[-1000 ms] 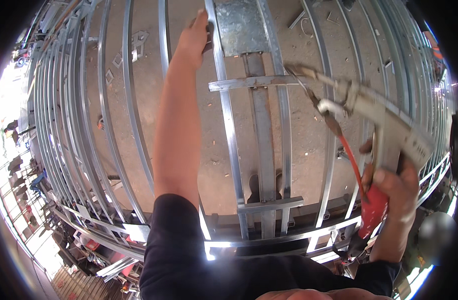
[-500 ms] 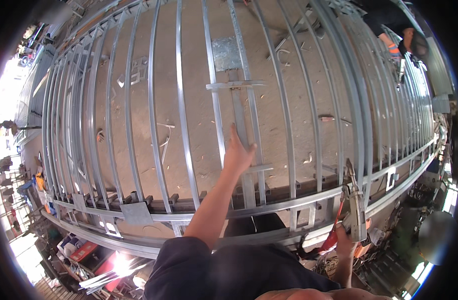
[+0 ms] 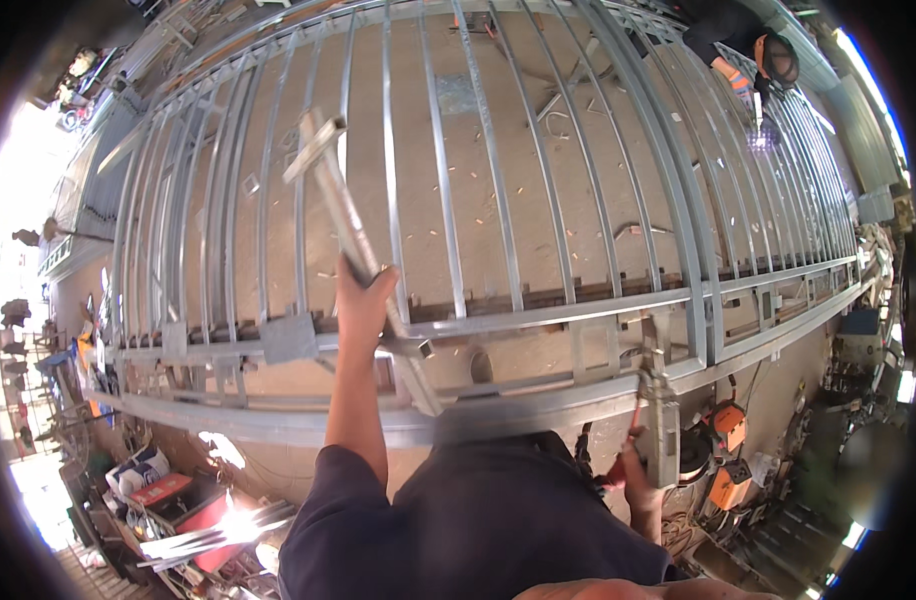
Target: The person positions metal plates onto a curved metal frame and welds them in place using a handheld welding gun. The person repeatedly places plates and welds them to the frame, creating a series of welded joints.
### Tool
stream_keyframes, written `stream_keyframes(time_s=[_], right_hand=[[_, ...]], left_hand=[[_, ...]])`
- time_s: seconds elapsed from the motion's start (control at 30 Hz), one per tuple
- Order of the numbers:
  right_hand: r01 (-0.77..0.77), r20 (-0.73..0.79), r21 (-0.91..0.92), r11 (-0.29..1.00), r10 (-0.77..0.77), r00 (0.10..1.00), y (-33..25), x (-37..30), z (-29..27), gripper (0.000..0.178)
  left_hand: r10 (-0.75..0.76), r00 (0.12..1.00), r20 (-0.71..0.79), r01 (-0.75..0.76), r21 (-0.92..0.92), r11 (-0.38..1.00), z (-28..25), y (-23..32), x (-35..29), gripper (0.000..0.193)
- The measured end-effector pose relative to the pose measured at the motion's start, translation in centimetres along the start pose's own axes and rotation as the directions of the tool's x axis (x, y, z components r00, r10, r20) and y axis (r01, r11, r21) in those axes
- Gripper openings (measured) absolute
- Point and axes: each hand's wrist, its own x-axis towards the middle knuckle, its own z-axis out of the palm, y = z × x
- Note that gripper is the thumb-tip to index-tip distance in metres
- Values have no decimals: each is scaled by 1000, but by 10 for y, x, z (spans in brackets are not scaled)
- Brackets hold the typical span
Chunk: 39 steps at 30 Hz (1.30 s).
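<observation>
My left hand [image 3: 362, 298] is closed round a flat metal bar with short tube crosspieces [image 3: 344, 212], a spacer jig by its look. The jig is tilted above the near rail of a large metal frame of parallel tubes [image 3: 505, 325]; one crosspiece is at its far end, another near my wrist. On the right, my right hand [image 3: 638, 482] grips a long grey metal tool with a red handle [image 3: 662, 430]; its kind is unclear. That tool stands upright by the near rail, and its narrow end reaches over the rail.
At the far right a person [image 3: 748, 60] bends over the bars, with a bright welding spark [image 3: 760, 140] below the gloved hand. Grey plates [image 3: 290, 338] hang at the near rail. Orange machines [image 3: 730, 485] stand on the floor at right; a red box [image 3: 168, 490] lies lower left.
My left hand has lifted the jig from between the bars and swung it left and nearer. The right hand and its tool have shifted slightly left. A welding spark now shows by the other person.
</observation>
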Motion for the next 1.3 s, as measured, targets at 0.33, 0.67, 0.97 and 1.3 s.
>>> stream_keyframes(time_s=[0.33, 0.67, 0.97, 1.3], right_hand=[[470, 550, -59, 880, -365, 752, 32, -64, 95, 53], [622, 779, 109, 776, -455, 432, -18, -147, 299, 66], [613, 833, 256, 748, -492, 253, -106, -254, 520, 70], [534, 835, 401, 745, -537, 122, -173, -314, 611, 53]], left_hand=[[-17, 911, -412, 80, 136, 988, -199, -65, -235, 72], [-135, 881, -453, 163, 23, 986, -385, -135, -238, 84], [-137, 804, -578, 284, 172, 943, -592, -166, -170, 89], [-87, 873, -480, 23, -138, 990, -745, -259, -105, 65]])
